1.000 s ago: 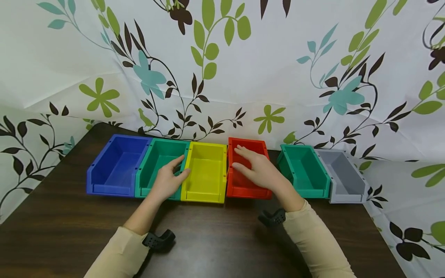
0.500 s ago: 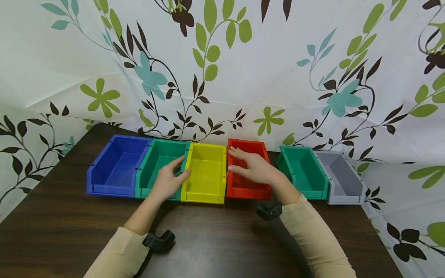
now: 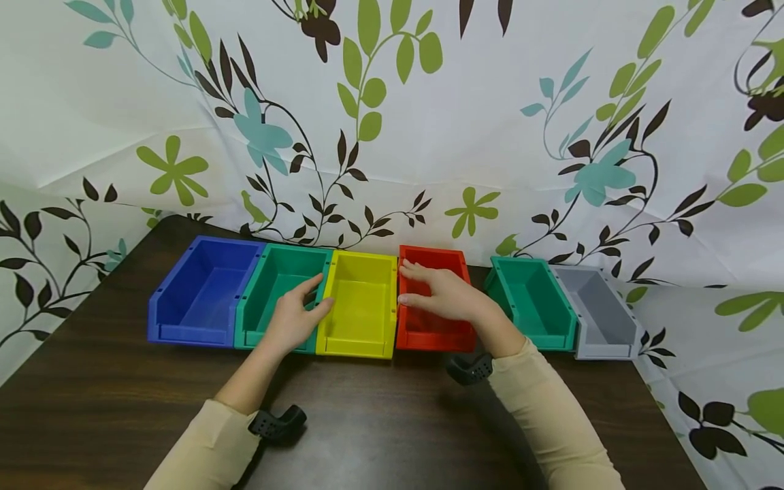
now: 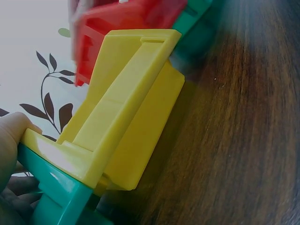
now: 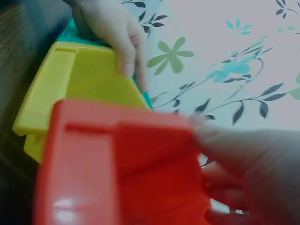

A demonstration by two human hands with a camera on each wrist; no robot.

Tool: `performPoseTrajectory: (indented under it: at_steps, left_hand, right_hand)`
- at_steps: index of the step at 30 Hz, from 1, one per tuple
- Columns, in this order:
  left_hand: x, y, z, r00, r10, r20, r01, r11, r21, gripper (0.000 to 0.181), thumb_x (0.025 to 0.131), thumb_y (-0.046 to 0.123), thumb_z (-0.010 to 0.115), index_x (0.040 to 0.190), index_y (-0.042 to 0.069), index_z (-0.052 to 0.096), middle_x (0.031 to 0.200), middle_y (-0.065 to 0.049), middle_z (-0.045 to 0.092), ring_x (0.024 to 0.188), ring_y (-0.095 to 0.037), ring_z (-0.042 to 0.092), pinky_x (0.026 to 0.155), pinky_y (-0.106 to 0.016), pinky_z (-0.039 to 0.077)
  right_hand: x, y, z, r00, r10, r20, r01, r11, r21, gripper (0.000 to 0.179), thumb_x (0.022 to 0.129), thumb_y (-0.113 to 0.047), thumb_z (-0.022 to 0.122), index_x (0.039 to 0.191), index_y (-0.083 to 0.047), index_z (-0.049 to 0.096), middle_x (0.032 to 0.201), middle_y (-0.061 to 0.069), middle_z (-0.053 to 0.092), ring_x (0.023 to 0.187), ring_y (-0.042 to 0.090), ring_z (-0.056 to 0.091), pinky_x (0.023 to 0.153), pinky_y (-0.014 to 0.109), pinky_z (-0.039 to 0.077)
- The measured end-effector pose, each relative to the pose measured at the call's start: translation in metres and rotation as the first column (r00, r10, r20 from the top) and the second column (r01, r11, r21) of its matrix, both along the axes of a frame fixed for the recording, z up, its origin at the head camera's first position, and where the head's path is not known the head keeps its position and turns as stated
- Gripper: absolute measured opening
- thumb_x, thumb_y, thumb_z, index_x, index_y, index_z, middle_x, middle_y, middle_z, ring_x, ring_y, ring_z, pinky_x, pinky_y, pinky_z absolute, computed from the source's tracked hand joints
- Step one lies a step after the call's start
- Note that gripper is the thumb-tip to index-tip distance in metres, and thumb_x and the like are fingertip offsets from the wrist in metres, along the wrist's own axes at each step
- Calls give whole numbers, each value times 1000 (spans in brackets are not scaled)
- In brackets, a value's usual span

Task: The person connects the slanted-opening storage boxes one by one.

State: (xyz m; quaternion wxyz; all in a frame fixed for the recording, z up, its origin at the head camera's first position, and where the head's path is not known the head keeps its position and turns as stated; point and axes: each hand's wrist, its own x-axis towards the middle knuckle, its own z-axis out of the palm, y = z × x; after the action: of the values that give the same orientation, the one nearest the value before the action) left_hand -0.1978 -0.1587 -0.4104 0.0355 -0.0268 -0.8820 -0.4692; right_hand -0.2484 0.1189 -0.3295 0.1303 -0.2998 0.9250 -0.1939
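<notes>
My left hand (image 3: 292, 320) straddles the adjoining walls of the yellow bin (image 3: 359, 347) and the left green bin (image 3: 269, 299). Its thumb lies over the yellow side and its fingers over the green; in the left wrist view the thumb (image 4: 14, 133) overlaps the yellow rim. Over the red bin (image 3: 435, 340), my right hand (image 3: 444, 292) stretches leftward with fingers extended. Thumb and fingertips are right at the red bin's left wall. From the right wrist view, the right thumb (image 5: 220, 140) overlaps the red rim, and parts of the other fingers are hidden.
A blue bin (image 3: 194, 333) ends the row at the left. To the right of the red bin, past a gap, stand another green bin (image 3: 539, 306) and a grey bin (image 3: 603, 350). The dark wooden table (image 3: 367, 422) extends in front; patterned cloth (image 3: 429, 136) hangs behind.
My right hand has shifted left across the red bin until its fingertips reach the left wall. The left hand keeps its place on the yellow and green walls. The view has shifted slightly.
</notes>
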Motion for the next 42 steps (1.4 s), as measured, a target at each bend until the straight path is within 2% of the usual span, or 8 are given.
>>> performPoseTrajectory:
  at_steps: [5,13,29,42]
  left_hand:
    - [0,0,-1,1000,-2,2,2,1000,-3,59,94,25,57,145,5,37,146,-21,41,124,-40,50,99,-51,44]
    - [0,1,0,1000,-5,-10,5,1000,8,59,93,24,58,144,3,37,145,-22,41,124,-41,50,100,-52,44]
    - [0,1,3,1000,1,11,-1,1000,-2,59,94,25,58,145,5,36,146,-21,40,125,-41,49,101,-52,43]
    - [0,2,4,1000,1,26,-1,1000,-10,58,95,24,56,146,5,35,147,-21,39,127,-41,47,102,-52,42]
  right_hand:
    - [0,-3,-10,999,-17,32,16,999,51,76,85,-51,62,147,-18,34,153,0,32,142,18,30,106,42,41]
    - [2,-3,-16,998,-45,33,44,999,11,76,84,-50,64,147,-19,35,153,-1,32,141,19,32,105,42,42]
    - [1,-1,-25,998,-44,37,45,999,-27,77,83,-51,64,147,-21,34,153,-2,32,140,19,35,105,42,42]
    - [3,2,-43,994,-77,76,84,991,-103,74,86,-53,59,148,-27,29,155,-9,27,139,16,36,107,42,40]
